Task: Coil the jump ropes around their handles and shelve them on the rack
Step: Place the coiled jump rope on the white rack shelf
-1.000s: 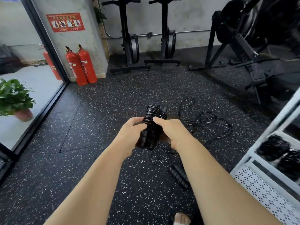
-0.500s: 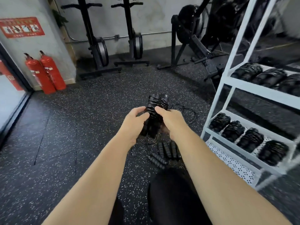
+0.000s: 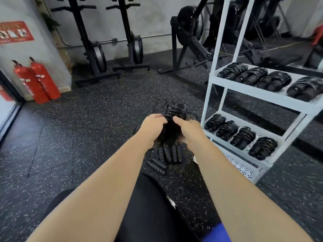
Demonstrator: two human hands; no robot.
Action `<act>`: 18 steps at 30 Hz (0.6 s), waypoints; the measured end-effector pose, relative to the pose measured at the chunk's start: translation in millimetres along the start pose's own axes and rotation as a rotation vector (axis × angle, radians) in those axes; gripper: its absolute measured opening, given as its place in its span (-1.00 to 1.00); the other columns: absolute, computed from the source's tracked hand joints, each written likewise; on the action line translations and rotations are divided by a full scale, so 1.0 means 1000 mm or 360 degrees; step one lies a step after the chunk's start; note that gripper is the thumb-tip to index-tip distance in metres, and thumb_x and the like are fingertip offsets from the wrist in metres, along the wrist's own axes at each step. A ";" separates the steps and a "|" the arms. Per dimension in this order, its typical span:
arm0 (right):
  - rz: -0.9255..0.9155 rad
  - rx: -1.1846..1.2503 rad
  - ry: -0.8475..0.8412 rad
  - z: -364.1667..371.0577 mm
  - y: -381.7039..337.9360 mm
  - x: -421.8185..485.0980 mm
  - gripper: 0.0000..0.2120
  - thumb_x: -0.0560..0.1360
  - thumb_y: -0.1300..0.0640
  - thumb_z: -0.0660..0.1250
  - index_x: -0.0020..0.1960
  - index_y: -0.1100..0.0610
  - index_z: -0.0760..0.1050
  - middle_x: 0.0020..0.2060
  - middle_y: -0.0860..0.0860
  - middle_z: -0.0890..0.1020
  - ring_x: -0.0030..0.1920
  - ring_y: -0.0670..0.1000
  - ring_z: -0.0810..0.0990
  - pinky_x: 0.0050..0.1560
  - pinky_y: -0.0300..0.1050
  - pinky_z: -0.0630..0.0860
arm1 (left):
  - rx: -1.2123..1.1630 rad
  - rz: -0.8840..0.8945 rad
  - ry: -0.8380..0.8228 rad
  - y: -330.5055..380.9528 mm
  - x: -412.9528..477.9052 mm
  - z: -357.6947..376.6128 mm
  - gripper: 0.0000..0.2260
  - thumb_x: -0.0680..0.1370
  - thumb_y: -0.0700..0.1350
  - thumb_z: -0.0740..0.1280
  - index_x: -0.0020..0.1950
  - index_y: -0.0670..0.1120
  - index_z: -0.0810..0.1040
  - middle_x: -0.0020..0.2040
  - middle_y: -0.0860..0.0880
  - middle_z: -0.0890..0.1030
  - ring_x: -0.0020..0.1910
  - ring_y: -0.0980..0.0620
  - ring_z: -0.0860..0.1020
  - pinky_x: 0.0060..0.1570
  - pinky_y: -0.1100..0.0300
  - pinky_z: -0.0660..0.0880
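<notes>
At the upper left of the frame a red sign [image 3: 15,32] hangs on the grey wall, and below it two red fire extinguishers [image 3: 37,81] stand side by side on the speckled black floor [image 3: 87,128]. Further right along the back wall stand two black exercise machines [image 3: 111,48].

At the centre, both bare forearms reach forward. The left hand [image 3: 152,127] grips the left side of a coiled jump rope [image 3: 174,113], its fingers [image 3: 160,117] curled onto the bundle. The right hand [image 3: 189,130] grips the right side, with its fingers [image 3: 178,119] wrapped over the cord turns. The bundle is held upright above the floor, just left of the rack. Beneath the hands several loose ribbed handles [image 3: 167,154] lie together on the floor, and a thin loose cord [image 3: 158,103] shows behind the bundle.

On the right of the frame stands a white rack [image 3: 216,81]. Its upper shelf carries four coiled ropes [image 3: 251,78] in a row, and the lower shelf holds four more bundles [image 3: 243,137].
</notes>
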State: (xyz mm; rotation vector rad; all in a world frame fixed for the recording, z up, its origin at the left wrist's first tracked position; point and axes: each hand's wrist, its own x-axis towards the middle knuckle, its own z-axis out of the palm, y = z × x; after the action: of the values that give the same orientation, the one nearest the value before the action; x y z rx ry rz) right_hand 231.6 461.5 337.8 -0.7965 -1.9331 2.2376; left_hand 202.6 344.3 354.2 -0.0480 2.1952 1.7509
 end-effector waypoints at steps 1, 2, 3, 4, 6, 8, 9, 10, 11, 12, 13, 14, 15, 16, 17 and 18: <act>0.0007 -0.0001 -0.0011 -0.002 0.001 0.001 -0.73 0.49 0.07 0.41 0.11 0.18 0.51 0.04 0.13 0.64 0.05 0.13 0.62 0.18 0.17 0.54 | -0.0015 -0.0012 -0.0012 0.000 0.002 0.000 -0.60 0.45 -0.07 0.34 0.29 -0.07 0.57 0.27 -0.16 0.59 0.19 -0.14 0.56 0.15 0.01 0.47; 0.0011 -0.0001 -0.0021 -0.003 0.000 0.001 -0.71 0.49 0.06 0.41 0.13 0.19 0.50 0.05 0.12 0.64 0.05 0.13 0.62 0.17 0.17 0.55 | -0.0019 -0.0014 -0.0017 0.002 0.002 0.001 -0.62 0.45 -0.05 0.36 0.25 -0.09 0.59 0.25 -0.17 0.61 0.13 -0.11 0.57 0.09 0.03 0.48; 0.0020 -0.0002 -0.0028 -0.003 0.001 0.002 -0.68 0.49 0.05 0.42 0.15 0.20 0.50 0.06 0.13 0.64 0.04 0.13 0.62 0.15 0.17 0.56 | -0.0015 -0.0009 -0.0011 0.004 0.002 0.002 -0.64 0.49 -0.04 0.37 0.27 -0.11 0.59 0.22 -0.17 0.62 0.11 -0.07 0.58 0.11 0.03 0.50; 0.0031 0.0003 -0.0043 -0.004 0.002 0.004 -0.67 0.48 0.05 0.42 0.17 0.20 0.50 0.06 0.13 0.64 0.03 0.13 0.63 0.13 0.15 0.57 | -0.0009 -0.0008 -0.0007 0.004 0.003 0.002 -0.64 0.54 -0.05 0.38 0.31 -0.12 0.56 0.21 -0.15 0.63 0.13 -0.07 0.59 0.18 0.00 0.52; 0.0053 0.0045 -0.0081 -0.005 0.005 0.009 -0.72 0.48 0.11 0.43 0.12 0.21 0.53 0.01 0.14 0.66 -0.01 0.11 0.65 0.08 0.10 0.60 | 0.0017 -0.0024 -0.0015 0.003 0.012 0.003 -0.61 0.56 -0.11 0.39 0.37 -0.15 0.49 0.20 -0.15 0.62 0.17 -0.12 0.59 0.25 -0.10 0.52; 0.0078 0.0064 -0.0100 -0.006 0.009 0.017 -0.86 0.47 0.16 0.43 -0.01 0.18 0.55 -0.04 0.14 0.67 -0.07 0.08 0.66 0.05 0.06 0.62 | 0.0036 -0.0069 -0.0043 0.000 0.025 0.005 -0.63 0.55 -0.17 0.40 0.36 -0.17 0.49 0.18 -0.17 0.62 0.16 -0.13 0.60 0.22 -0.12 0.54; 0.0092 0.0059 -0.0096 -0.006 0.013 0.021 -0.90 0.47 0.17 0.44 -0.06 0.15 0.54 -0.05 0.13 0.67 -0.08 0.07 0.66 0.04 0.05 0.62 | 0.0044 -0.0097 -0.0066 -0.002 0.033 0.006 -0.67 0.56 -0.20 0.39 0.31 -0.17 0.51 0.16 -0.17 0.63 0.13 -0.12 0.60 0.18 -0.07 0.56; 0.0106 0.0050 -0.0097 -0.006 0.017 0.027 -0.91 0.46 0.19 0.43 -0.07 0.14 0.54 -0.06 0.13 0.67 -0.09 0.06 0.66 0.03 0.04 0.62 | 0.0041 -0.0128 -0.0100 -0.005 0.041 0.006 -0.75 0.56 -0.22 0.38 0.24 -0.16 0.53 0.11 -0.16 0.63 0.08 -0.09 0.61 0.09 0.01 0.58; 0.0116 0.0039 -0.0089 -0.006 0.022 0.034 -0.91 0.46 0.21 0.42 -0.06 0.14 0.55 -0.07 0.12 0.68 -0.11 0.06 0.66 0.00 0.01 0.63 | 0.0028 -0.0160 -0.0144 -0.009 0.049 0.007 -0.85 0.57 -0.25 0.37 0.13 -0.15 0.55 0.03 -0.14 0.64 -0.01 -0.06 0.61 -0.03 0.08 0.57; 0.0132 0.0028 -0.0077 -0.005 0.027 0.042 -0.91 0.45 0.23 0.42 -0.05 0.14 0.56 -0.09 0.11 0.68 -0.14 0.04 0.66 -0.03 -0.01 0.63 | 0.0013 -0.0189 -0.0200 -0.012 0.057 0.007 -0.92 0.57 -0.27 0.36 0.05 -0.14 0.56 -0.05 -0.13 0.64 -0.10 -0.04 0.61 -0.13 0.13 0.55; 0.0152 0.0016 -0.0049 -0.004 0.032 0.050 -0.90 0.44 0.25 0.40 -0.05 0.15 0.56 -0.12 0.10 0.67 -0.17 0.04 0.65 -0.05 -0.02 0.62 | 0.0008 -0.0218 -0.0243 -0.016 0.066 0.007 -0.93 0.57 -0.28 0.36 0.01 -0.14 0.56 -0.10 -0.11 0.64 -0.16 -0.02 0.60 -0.19 0.15 0.55; 0.0175 -0.0002 -0.0014 -0.003 0.037 0.058 -0.91 0.43 0.27 0.39 -0.08 0.15 0.55 -0.15 0.10 0.66 -0.19 0.05 0.63 -0.05 0.00 0.60 | 0.0010 -0.0250 -0.0271 -0.020 0.076 0.007 -0.93 0.56 -0.29 0.37 -0.01 -0.14 0.56 -0.13 -0.11 0.64 -0.19 -0.01 0.60 -0.20 0.14 0.57; 0.0198 -0.0027 0.0028 -0.001 0.042 0.067 -0.91 0.42 0.28 0.39 -0.10 0.14 0.55 -0.16 0.10 0.65 -0.19 0.07 0.63 -0.03 0.03 0.60 | 0.0015 -0.0284 -0.0290 -0.025 0.087 0.008 -0.93 0.55 -0.30 0.37 -0.03 -0.15 0.56 -0.16 -0.12 0.64 -0.22 -0.02 0.60 -0.17 0.10 0.58; 0.0214 -0.0049 0.0070 0.001 0.047 0.076 -0.90 0.39 0.27 0.39 -0.11 0.14 0.54 -0.16 0.11 0.65 -0.16 0.10 0.63 0.01 0.07 0.59 | 0.0023 -0.0315 -0.0316 -0.029 0.099 0.008 -0.94 0.55 -0.30 0.38 -0.02 -0.18 0.56 -0.17 -0.13 0.64 -0.25 -0.03 0.60 -0.17 0.08 0.60; 0.0234 -0.0076 0.0114 0.004 0.051 0.085 -0.87 0.37 0.27 0.39 -0.10 0.14 0.54 -0.13 0.13 0.65 -0.10 0.13 0.63 0.07 0.12 0.59 | 0.0036 -0.0344 -0.0353 -0.033 0.112 0.009 -0.94 0.55 -0.31 0.37 0.00 -0.20 0.58 -0.17 -0.14 0.64 -0.29 -0.02 0.60 -0.23 0.11 0.61; 0.0254 -0.0099 0.0153 0.006 0.055 0.095 -0.84 0.34 0.26 0.40 -0.09 0.14 0.54 -0.10 0.14 0.65 -0.04 0.17 0.64 0.10 0.18 0.57 | 0.0044 -0.0374 -0.0394 -0.037 0.124 0.012 -0.94 0.55 -0.31 0.36 0.01 -0.22 0.59 -0.17 -0.15 0.63 -0.34 0.01 0.59 -0.33 0.18 0.59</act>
State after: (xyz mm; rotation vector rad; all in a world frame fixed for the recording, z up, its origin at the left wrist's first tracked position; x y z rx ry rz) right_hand 162.6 481.9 254.9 -1.0821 -1.9680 2.1869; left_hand 96.4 368.6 283.1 -0.0748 1.9495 1.5114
